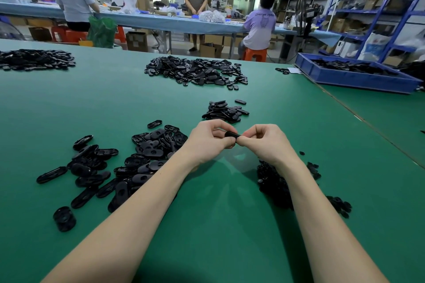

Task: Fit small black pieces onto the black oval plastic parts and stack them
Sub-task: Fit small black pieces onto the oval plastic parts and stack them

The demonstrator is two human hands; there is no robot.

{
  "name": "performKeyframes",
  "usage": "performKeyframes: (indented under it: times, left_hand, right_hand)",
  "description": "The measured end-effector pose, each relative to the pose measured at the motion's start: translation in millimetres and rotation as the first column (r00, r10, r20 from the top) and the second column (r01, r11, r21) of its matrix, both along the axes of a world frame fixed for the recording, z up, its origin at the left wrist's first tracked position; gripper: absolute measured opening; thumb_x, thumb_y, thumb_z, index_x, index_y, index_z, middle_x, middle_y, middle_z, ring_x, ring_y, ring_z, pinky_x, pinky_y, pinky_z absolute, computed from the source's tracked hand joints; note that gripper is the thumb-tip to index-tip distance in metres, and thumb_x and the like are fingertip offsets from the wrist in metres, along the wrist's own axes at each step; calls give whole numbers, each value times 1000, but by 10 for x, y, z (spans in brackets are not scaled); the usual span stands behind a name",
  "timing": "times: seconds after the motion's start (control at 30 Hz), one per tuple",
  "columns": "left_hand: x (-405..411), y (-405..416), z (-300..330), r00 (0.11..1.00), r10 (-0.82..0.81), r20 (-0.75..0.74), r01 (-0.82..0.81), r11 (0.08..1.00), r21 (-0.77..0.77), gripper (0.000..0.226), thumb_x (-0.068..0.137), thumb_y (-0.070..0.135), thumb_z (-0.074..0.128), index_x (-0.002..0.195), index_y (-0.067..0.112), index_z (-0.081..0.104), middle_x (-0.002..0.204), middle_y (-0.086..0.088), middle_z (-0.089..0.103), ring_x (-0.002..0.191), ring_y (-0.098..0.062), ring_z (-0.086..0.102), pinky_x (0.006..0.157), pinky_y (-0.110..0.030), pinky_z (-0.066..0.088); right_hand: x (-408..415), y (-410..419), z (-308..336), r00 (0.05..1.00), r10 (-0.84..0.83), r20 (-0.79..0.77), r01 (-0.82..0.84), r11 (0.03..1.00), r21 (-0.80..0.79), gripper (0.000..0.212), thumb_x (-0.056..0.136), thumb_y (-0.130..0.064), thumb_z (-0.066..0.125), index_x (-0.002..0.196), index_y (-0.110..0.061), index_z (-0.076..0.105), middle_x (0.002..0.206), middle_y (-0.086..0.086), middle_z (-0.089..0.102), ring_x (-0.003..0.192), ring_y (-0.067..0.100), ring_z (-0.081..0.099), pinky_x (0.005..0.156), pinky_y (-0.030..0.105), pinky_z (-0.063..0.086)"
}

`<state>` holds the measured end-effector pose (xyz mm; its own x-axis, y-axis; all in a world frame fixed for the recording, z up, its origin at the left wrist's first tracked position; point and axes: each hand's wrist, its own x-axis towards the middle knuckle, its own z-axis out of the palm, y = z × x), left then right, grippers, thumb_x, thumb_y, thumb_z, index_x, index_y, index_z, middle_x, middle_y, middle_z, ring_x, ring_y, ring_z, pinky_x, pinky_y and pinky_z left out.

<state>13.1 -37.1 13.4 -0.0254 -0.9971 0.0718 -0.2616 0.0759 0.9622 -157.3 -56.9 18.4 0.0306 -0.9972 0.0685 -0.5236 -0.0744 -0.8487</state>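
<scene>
A black oval plastic part (231, 134) is held above the green table (218, 225) between both hands. My left hand (208, 139) grips its left end with curled fingers, and my right hand (262, 141) pinches its right end. A loose pile of black oval parts (128, 163) lies to the left of my left forearm. Small black pieces (276, 181) lie heaped under and beside my right wrist. A small stack of oval parts (224, 111) sits just beyond my hands. Whether a small piece sits on the held part is hidden by my fingers.
Further back lie a big pile of oval parts (195, 71) and another pile (34, 60) at far left. A blue crate (354, 76) of black parts stands at the right. Three people work at a long blue table (161, 22) behind. Shelving (372, 7) stands at the right.
</scene>
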Motion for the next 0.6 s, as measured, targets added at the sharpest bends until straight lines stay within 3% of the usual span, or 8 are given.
performKeyframes:
  times: [0.17,0.23,0.3,0.37,0.47,0.53,0.6]
  left_hand:
    - [-37,-4,-33,998,49,33,-48,998,-29,18,83,10,76,85,28,73,59,14,66,82,-18,73,93,-38,57]
    - [-53,0,-35,998,58,38,-56,998,-35,18,84,9,75,86,27,73,55,16,62,78,-16,71,86,-30,56]
    - [-69,7,-39,997,68,33,-67,997,-31,18,85,9,74,87,27,73,63,12,68,81,-18,72,80,-25,54]
    - [-79,6,-50,996,87,25,-87,996,-25,18,85,9,74,87,27,73,74,3,73,85,-20,74,76,-23,53]
    - [-55,-3,-49,996,82,36,-81,996,-28,17,84,10,74,86,26,73,76,0,74,86,-22,73,80,-31,56]
    - [-8,-11,-23,998,35,45,-33,999,-42,18,84,11,73,90,28,73,78,-1,76,88,-28,73,88,-43,57]
    - [42,-19,-4,999,-13,39,15,999,-50,22,85,11,72,96,29,69,82,-1,78,89,-27,74,92,-48,56]
  right_hand:
    - [22,2,-19,998,-34,-46,32,999,-34,16,74,-35,81,75,-22,70,48,-20,55,44,-3,47,55,25,39]
    - [14,-4,-33,998,-37,-58,34,999,-42,16,74,-35,81,76,-22,70,48,-20,56,45,-4,49,55,24,40]
    - [11,-8,-41,998,-28,-49,25,998,-52,15,76,-33,81,76,-22,70,47,-21,57,45,-5,50,48,15,39]
    - [23,-14,-52,998,-26,-63,22,998,-63,16,76,-34,81,76,-23,70,48,-22,58,47,-6,51,49,14,39]
    - [31,-16,-69,997,-25,-77,19,997,-80,16,77,-34,81,75,-24,69,52,-22,61,50,-6,53,55,19,42]
    - [16,-16,-78,1000,14,19,-13,998,-54,15,81,-31,82,77,-22,70,54,-19,61,46,-5,49,49,13,37]
    - [-13,-1,-64,989,41,141,-44,999,18,14,83,-29,82,86,-21,71,65,-14,66,43,-2,44,50,16,35]
